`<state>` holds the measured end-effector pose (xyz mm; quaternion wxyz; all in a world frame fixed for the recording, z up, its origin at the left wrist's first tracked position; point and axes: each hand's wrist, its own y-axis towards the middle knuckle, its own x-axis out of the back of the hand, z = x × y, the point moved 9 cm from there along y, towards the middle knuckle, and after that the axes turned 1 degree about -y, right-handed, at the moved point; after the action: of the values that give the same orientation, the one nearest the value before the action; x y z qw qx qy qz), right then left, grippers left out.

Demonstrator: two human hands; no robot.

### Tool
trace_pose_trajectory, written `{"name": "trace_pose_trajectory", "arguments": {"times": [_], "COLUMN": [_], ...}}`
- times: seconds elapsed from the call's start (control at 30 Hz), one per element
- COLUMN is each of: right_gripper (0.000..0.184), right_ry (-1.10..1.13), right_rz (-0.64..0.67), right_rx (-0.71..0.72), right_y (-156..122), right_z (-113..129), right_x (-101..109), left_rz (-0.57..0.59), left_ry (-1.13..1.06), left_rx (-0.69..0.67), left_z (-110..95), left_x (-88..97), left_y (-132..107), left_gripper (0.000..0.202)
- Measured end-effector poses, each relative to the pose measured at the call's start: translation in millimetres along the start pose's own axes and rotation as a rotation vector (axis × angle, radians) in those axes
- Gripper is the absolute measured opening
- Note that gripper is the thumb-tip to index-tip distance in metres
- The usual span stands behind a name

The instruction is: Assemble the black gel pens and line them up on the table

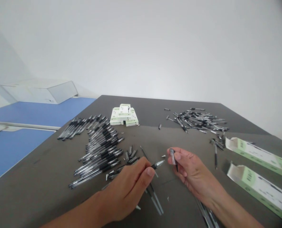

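Observation:
My left hand (128, 188) is closed around a black pen body (158, 164), its silver tip pointing right. My right hand (190, 172) pinches a pen cap (173, 157) between thumb and fingers, held upright a short gap from the tip. Both hands hover low over the dark table (48, 177). Under my left hand lie loose refills (155, 198) and several caps (130, 155). More pens (207, 215) lie beneath my right wrist.
Rows of assembled black pens (100, 152) lie at left. A heap of pen parts (198, 120) sits at the far right. Stacked green-white boxes (124, 115) stand at the back; two open boxes (259, 182) lie at right. A blue surface (24, 126) adjoins the table's left.

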<state>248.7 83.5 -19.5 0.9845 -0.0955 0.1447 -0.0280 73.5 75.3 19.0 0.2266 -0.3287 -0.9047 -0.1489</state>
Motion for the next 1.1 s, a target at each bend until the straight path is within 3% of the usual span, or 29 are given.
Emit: {"name": "trace_pose_trajectory", "arguments": {"times": [0.13,0.27,0.43,0.8,1.1], "right_gripper": [0.053,0.039,0.029,0.036,0.016], "right_ry": [0.182,0.251,0.178,-0.107,-0.066], "right_rz": [0.089,0.108,0.039,0.042,0.074], "right_rx": [-0.060,-0.028,0.102,0.213,0.284], "right_y": [-7.2,-14.5,-20.3,-30.9,-35.7], "right_z": [-5.3,3.3,14.4,24.9,38.4], "right_x": [-17.9,-23.3,-15.5,-17.5,-21.1], "left_rz": [0.017,0.012,-0.001,-0.055,-0.043], "left_ry": [0.043,0.059,0.022,-0.136,-0.116], "left_rx": [0.014,0.107,0.099,0.071,0.011], "left_z": [-1.1,0.4,-8.1,-12.2,-17.2], "left_x": [-4.8,-8.2,-10.2,-7.3,-7.5], "left_y": [-3.0,-8.1,-15.1,-14.2,-12.3], "left_gripper": [0.045,0.051,0.051,0.050,0.050]}}
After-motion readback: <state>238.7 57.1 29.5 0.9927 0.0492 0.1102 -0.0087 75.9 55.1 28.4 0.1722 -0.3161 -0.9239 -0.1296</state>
